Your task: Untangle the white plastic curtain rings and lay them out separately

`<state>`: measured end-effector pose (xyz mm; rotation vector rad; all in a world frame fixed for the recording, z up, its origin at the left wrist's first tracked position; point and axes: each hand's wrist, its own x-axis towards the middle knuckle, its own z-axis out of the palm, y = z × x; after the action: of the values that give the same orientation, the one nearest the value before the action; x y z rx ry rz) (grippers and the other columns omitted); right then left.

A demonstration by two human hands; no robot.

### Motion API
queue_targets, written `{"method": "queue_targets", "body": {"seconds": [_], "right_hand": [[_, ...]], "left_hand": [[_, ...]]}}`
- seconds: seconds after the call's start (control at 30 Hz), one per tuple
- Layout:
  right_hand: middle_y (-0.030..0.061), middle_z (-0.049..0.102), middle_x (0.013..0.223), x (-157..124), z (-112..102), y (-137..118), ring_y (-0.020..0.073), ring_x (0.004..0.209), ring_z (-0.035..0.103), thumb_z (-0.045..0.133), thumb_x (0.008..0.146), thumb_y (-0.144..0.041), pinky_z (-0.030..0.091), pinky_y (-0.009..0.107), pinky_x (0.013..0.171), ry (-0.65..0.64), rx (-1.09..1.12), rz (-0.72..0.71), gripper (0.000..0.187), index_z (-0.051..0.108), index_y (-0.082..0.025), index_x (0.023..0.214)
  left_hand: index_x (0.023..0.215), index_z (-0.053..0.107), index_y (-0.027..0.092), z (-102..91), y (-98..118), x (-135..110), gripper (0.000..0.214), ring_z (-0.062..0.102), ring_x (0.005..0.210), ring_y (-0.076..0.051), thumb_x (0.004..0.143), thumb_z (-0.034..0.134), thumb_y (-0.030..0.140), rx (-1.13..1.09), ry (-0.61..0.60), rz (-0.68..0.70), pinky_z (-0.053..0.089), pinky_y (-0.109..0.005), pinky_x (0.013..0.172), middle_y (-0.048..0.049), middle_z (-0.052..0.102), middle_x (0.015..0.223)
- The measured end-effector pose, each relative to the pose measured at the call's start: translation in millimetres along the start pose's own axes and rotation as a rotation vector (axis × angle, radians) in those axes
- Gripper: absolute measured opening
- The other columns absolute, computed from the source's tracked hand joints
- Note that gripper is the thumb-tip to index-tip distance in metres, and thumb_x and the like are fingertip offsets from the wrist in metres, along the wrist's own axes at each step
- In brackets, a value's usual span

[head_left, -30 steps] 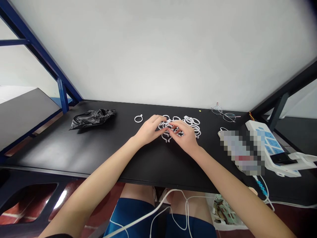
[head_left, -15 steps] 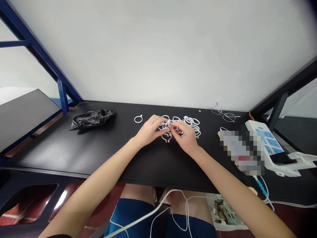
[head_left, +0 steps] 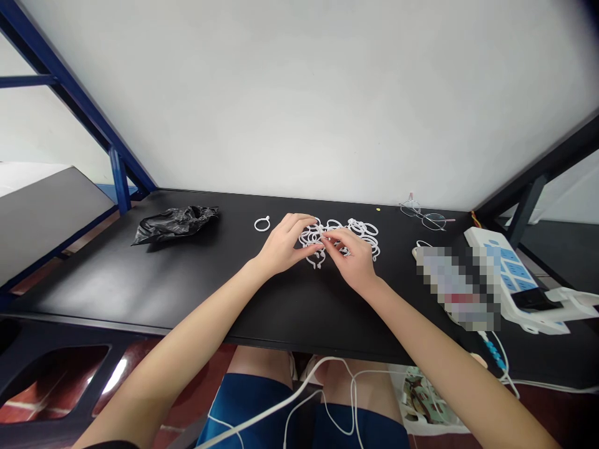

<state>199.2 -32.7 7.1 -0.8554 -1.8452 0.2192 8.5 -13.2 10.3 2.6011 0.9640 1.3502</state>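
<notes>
From where I'm standing, both hands are meeting over a heap of rings [head_left: 359, 227] near the middle of the black worktop [head_left: 187, 277]. The right hand [head_left: 353, 257] is pinching what looks like one white ring between thumb and forefinger, right at the heap's left part. The left hand [head_left: 283, 244] is curving around that same spot, thumb and fingers apart; whether it is gripping the ring too, I cannot tell. A lone ring [head_left: 262, 230] is lying just beyond the left hand, clear of the heap and looking closed. Judging by that, the job is sitting near its start: one ring seems dealt with, while most are lying tangled and overlapping, waiting to be handled. Farther left, a crumpled black bag [head_left: 175, 224] is resting well apart from everything.
</notes>
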Motion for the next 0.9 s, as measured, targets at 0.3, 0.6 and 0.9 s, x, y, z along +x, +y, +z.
{"method": "queue_targets", "body": {"seconds": [0.3, 0.6, 0.9], "right_hand": [[0.0052, 0.071, 0.087, 1.6, -1.0, -3.4, 0.0159, 0.071, 0.064, 0.056, 0.092, -0.026, 0.055, 0.028, 0.055, 0.036, -0.026, -0.027, 0.012, 0.067, -0.023, 0.094], [0.0062, 0.071, 0.090, 1.2, -0.9, -0.4, 0.0172, 0.074, 0.066, 0.054, 0.093, -0.029, 0.055, 0.029, 0.054, 0.003, -0.001, -0.012, 0.016, 0.069, -0.023, 0.096], [0.0053, 0.071, 0.089, 0.0, 1.0, -1.5, 0.0153, 0.068, 0.065, 0.058, 0.089, -0.023, 0.056, 0.028, 0.052, 0.027, -0.010, -0.040, 0.013, 0.067, -0.023, 0.098]], "left_hand": [[0.129, 0.047, 0.017, 0.0, -1.2, -0.7, 0.041, 0.055, 0.107, -0.024, 0.095, 0.051, 0.041, 0.014, -0.057, -0.045, 0.048, -0.041, 0.092, -0.0129, 0.060, 0.117], [0.115, 0.048, 0.019, -0.5, 0.1, -0.7, 0.035, 0.055, 0.092, -0.022, 0.094, 0.052, 0.046, 0.005, -0.088, -0.081, 0.048, -0.036, 0.081, -0.0090, 0.060, 0.100], [0.111, 0.047, 0.018, -0.5, 2.0, 0.2, 0.028, 0.054, 0.088, -0.020, 0.093, 0.054, 0.038, 0.018, -0.060, -0.070, 0.048, -0.034, 0.077, -0.0073, 0.058, 0.095]]}}
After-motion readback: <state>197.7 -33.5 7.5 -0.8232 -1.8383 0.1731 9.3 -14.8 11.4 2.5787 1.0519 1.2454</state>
